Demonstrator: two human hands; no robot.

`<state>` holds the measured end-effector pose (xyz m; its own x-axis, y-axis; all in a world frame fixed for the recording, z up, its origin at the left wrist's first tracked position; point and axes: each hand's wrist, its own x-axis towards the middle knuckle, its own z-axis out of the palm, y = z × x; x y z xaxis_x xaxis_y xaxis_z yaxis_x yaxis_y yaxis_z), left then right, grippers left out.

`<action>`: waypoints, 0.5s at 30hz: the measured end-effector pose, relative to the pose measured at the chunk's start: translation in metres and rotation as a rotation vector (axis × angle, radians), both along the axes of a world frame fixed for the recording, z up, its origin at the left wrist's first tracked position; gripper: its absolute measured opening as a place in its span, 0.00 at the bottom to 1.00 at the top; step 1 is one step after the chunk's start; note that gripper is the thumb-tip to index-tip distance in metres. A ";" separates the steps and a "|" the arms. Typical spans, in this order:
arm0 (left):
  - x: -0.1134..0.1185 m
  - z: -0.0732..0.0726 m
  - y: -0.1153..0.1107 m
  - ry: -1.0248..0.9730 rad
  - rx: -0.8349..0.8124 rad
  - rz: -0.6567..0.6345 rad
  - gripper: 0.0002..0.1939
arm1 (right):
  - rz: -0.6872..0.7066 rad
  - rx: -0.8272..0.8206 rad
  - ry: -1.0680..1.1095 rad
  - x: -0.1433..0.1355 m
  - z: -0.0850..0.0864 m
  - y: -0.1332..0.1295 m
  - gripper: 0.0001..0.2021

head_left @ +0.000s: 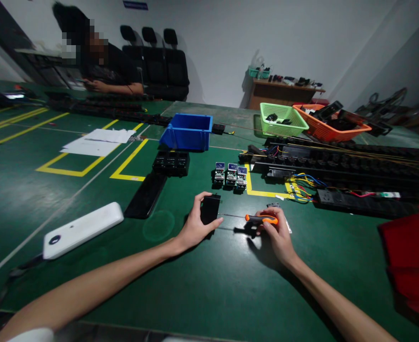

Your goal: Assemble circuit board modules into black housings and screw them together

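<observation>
Left hand (192,226): grip closed on black box (210,209). Right hand (279,235): grip closed around orange-black screwdriver (261,219). I see its tip at the box's side; contact unclear.

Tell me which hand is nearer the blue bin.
Left. The left hand, holding a black box, is on the near side of the blue bin; the right hand, holding a screwdriver, is farther right.

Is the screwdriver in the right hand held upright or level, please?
Roughly level: the screwdriver points sideways from the right hand toward the black block in the left hand, its shadow running alongside.
</observation>
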<state>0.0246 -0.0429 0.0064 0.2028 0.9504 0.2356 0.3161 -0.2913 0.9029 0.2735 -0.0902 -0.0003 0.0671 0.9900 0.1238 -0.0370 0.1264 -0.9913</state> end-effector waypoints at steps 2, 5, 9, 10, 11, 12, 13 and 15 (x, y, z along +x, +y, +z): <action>0.000 0.000 0.000 -0.004 -0.002 -0.004 0.34 | -0.016 0.042 -0.014 0.000 0.000 0.000 0.13; 0.000 0.000 0.000 -0.006 -0.001 -0.007 0.34 | -0.034 0.063 -0.041 -0.001 0.001 0.000 0.10; 0.000 0.001 0.000 0.001 0.002 -0.003 0.34 | -0.057 0.055 -0.074 -0.001 0.000 0.000 0.08; 0.000 0.001 0.000 0.002 0.002 -0.004 0.34 | -0.064 0.055 -0.080 -0.001 0.000 0.000 0.09; 0.000 0.001 0.000 0.001 0.002 -0.004 0.34 | -0.066 0.053 -0.085 -0.001 0.000 0.000 0.09; 0.000 0.001 0.000 0.001 0.001 -0.005 0.34 | -0.065 0.051 -0.088 -0.002 0.000 0.000 0.09; 0.000 0.001 -0.001 0.001 -0.001 -0.005 0.34 | -0.064 0.050 -0.090 -0.002 0.001 0.001 0.09; 0.000 0.002 -0.001 0.001 -0.005 -0.005 0.34 | -0.064 0.047 -0.096 -0.002 0.002 0.001 0.09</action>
<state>0.0245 -0.0436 0.0079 0.2077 0.9505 0.2310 0.3153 -0.2886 0.9040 0.2715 -0.0896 0.0012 0.1158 0.9770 0.1788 0.0671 0.1719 -0.9828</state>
